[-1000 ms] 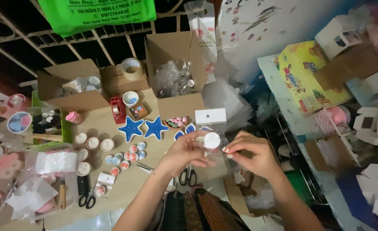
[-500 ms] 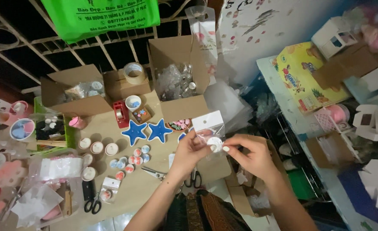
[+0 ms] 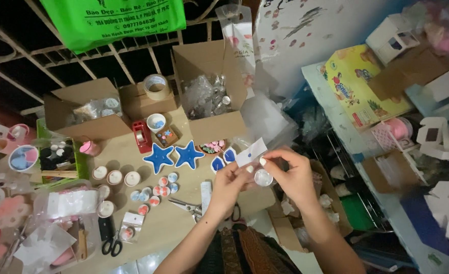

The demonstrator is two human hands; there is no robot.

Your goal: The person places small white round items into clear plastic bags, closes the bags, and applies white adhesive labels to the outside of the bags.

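Centrally, left hand (image 3: 233, 178) and right hand (image 3: 291, 175) pinching a small round white disc (image 3: 263, 177), white paper card (image 3: 251, 151) just above, two blue star-shaped pieces (image 3: 173, 156) left on the desk (image 3: 173, 228).

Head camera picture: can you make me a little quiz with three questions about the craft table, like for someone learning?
1. True or false: the two blue stars lie side by side on the table.
2. What do both hands hold together? A) scissors B) a small round disc C) a roll of tape
3. Fill in: the roll of tape sits on top of a cardboard ____.

Key
1. True.
2. B. The left hand and right hand meet at the small round disc, with a white card just above it. The scissors lie untouched.
3. box.
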